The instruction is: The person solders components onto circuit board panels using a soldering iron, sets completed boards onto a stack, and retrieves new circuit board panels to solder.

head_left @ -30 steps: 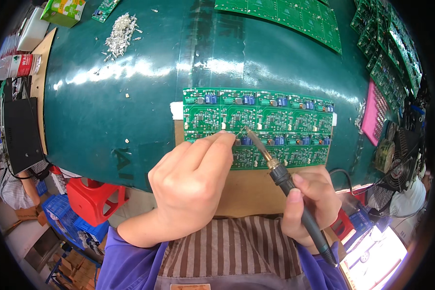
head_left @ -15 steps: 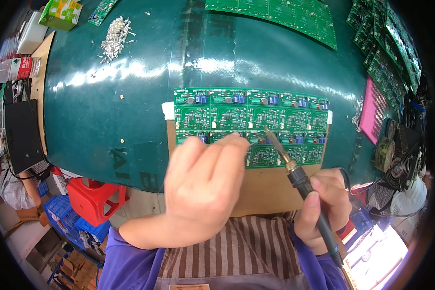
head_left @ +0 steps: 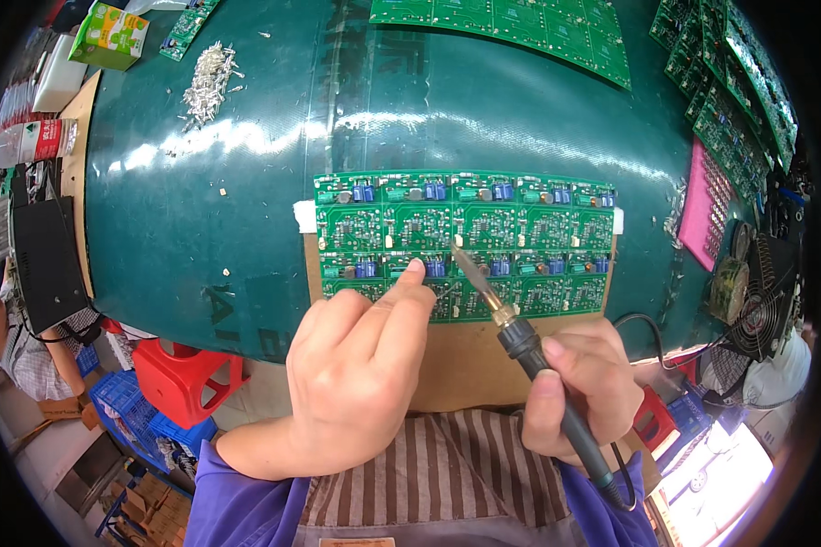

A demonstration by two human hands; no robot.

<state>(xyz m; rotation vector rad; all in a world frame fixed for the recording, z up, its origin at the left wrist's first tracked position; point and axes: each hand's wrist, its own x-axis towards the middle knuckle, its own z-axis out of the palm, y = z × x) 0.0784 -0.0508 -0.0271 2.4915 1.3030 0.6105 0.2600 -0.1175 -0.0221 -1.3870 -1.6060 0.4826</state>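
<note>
A green circuit board panel (head_left: 418, 217), with rows of blue capacitors and small white connectors, lies in front of me on a brown board (head_left: 483, 360). My right hand (head_left: 588, 378) grips the dark handle of a soldering iron (head_left: 522, 345). The iron's tip is over the panel's middle, close to a white connector; contact cannot be made out. My left hand (head_left: 356, 374) covers the panel's lower left part, fingers curled and the index fingertip beside blue capacitors. What its fingers pinch, if anything, is hidden.
A heap of small white connectors (head_left: 210, 84) lies at the far left of the green mat. Another green panel (head_left: 520, 35) is at the back. More boards (head_left: 734, 137) stack at the right, by a pink foam piece (head_left: 700, 210) and a fan (head_left: 764, 310). A red stool (head_left: 178, 383) stands lower left.
The soldering iron and my right hand have moved left over the panel. My left hand has shifted slightly left and down, uncovering more of the panel. The view has also shifted a little.
</note>
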